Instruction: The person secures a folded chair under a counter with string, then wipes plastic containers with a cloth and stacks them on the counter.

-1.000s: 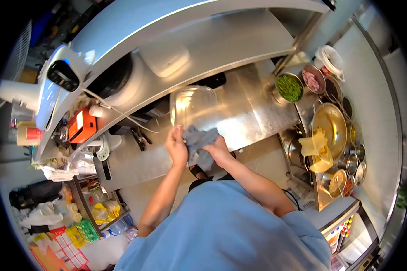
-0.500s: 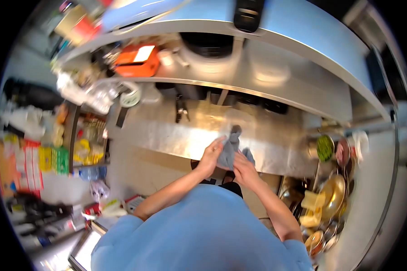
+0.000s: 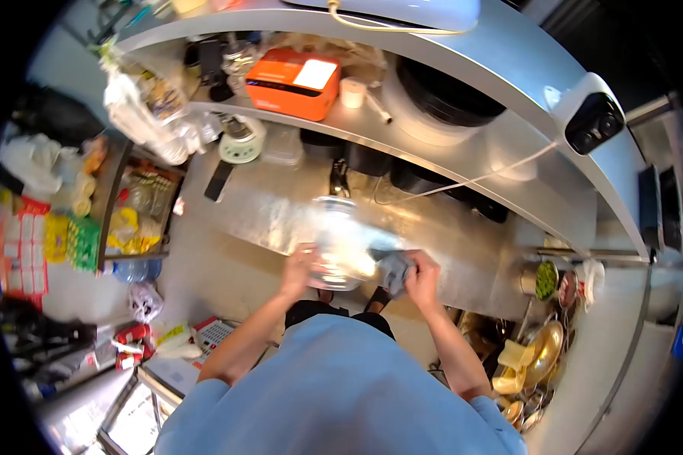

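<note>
A blurred, clear see-through container point(image 3: 340, 243) with a round rim is over the near edge of the steel counter point(image 3: 265, 201). On its left side, my left hand point(image 3: 302, 269) is closed around it. Bunched grey cloth point(image 3: 393, 273) is gripped in my right hand point(image 3: 423, 277), just right of the container and close against it. Whether the cloth touches the container, I cannot tell.
Above the counter's back runs a shelf with an orange box point(image 3: 294, 85) and a large white tub point(image 3: 425, 114). A kitchen scale point(image 3: 240, 144) and a black phone-like slab point(image 3: 218, 180) are at the left. Metal pots with greens point(image 3: 546, 280) stand right.
Both hands were together at the grey cloth; now they are apart. The clear container shows at my left hand, and the cloth is in my right. The view has shifted.
</note>
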The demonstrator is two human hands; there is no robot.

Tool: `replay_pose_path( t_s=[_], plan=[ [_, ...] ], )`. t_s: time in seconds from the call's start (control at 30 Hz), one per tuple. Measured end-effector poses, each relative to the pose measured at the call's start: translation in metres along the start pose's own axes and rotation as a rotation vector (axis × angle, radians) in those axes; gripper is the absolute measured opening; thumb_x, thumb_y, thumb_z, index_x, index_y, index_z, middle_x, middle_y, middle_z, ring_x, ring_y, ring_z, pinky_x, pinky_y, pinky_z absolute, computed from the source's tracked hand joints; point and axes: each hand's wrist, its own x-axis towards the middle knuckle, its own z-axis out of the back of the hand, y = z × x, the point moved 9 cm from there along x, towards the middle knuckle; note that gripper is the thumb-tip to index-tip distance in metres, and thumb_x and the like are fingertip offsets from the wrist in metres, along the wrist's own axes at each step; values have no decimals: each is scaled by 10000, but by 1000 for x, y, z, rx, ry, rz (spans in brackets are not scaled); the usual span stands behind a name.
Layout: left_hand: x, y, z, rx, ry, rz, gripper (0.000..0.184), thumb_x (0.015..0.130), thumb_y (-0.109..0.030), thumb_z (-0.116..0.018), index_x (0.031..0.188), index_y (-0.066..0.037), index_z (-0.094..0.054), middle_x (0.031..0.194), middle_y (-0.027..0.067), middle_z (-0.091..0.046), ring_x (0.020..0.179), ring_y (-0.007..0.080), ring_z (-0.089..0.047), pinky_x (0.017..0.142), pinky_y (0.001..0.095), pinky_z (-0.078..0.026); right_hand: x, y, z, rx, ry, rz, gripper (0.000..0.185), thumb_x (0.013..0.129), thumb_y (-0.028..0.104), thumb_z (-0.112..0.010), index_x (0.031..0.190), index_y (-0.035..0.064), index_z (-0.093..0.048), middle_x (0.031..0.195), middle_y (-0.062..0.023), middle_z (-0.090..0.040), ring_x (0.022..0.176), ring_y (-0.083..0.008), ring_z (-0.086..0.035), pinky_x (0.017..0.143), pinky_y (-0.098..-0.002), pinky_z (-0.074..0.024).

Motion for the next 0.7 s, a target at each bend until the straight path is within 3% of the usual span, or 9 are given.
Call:
replay_pose_path(
  t_s=[0.1,0.13,0.2,0.23,0.3,0.33,0.37,0.5,0.7],
  plan=[
    [77,45,137,212,-155,-34,397,1050,-333,-577,1325,-49,-538,906,47,-643,814,216,-697,610,346,-609,16,-25,48,-274,-191,-28,255,784,29,-532,981,-23,-685,832,-244,-673,787,-421,-669,757,-444,-536],
    [88,15,153,430,-329,-262,432,1044,-355,-596,1330,-36,-538,924,56,-657,883,207,-692,738,335,-586,14,-36,64,-307,-245,-64,255,784,29,-532,981,-23,-685,832,-244,-673,787,-421,-669,757,-444,-536],
    [141,40,195,306,-193,-75,495,1030,-352,-619,1364,-3,-517,993,111,-691,960,243,-682,861,366,-555,13,-74,86,-112,-317,-400,228,815,93,-554,969,-36,-661,814,-200,-666,715,-271,-622,724,-391,-511],
    [166,45,204,316,-160,-87,495,1030,-352,-619,1364,-3,-517,993,111,-691,960,243,-682,861,366,-555,13,-70,97,-116,-352,-405,228,815,93,-554,969,-36,-661,814,-200,-666,715,-271,-622,724,-391,-511],
    [165,-12,206,948,-623,-580,511,1007,-309,-646,1395,-5,-511,1026,145,-719,976,276,-688,872,366,-540,13,-53,131,-32,-473,-346,239,847,154,-622,997,-30,-649,821,-179,-663,734,-237,-582,746,-377,-499],
    [143,-42,186,1207,-925,-816,499,996,-280,-656,1396,-10,-527,1038,158,-733,977,290,-694,871,363,-536,15,-48,145,-117,-445,-385,368,878,333,-682,1045,6,-668,908,-244,-708,847,-390,-682,782,-436,-513],
    [126,-74,161,1198,-920,-837,499,996,-280,-656,1396,-10,-527,1038,158,-733,977,290,-694,871,363,-536,21,-49,160,-116,-465,-377,368,878,333,-682,1045,6,-668,908,-244,-708,847,-390,-682,782,-436,-513],
    [94,-103,18,660,-48,-509,260,998,-164,-599,1197,-25,-690,948,134,-747,902,244,-716,823,358,-551,82,-34,266,-477,-700,-214,411,897,439,-687,1111,90,-726,1004,-234,-728,980,-410,-695,881,-484,-531],
    [-59,-148,-266,919,540,-882,218,983,-133,-618,1145,-16,-704,1023,173,-735,879,291,-725,758,385,-581,228,-70,340,-660,-334,-429,390,868,377,-670,1098,73,-751,1108,-202,-733,1086,-389,-681,932,-463,-542]
  ],
)
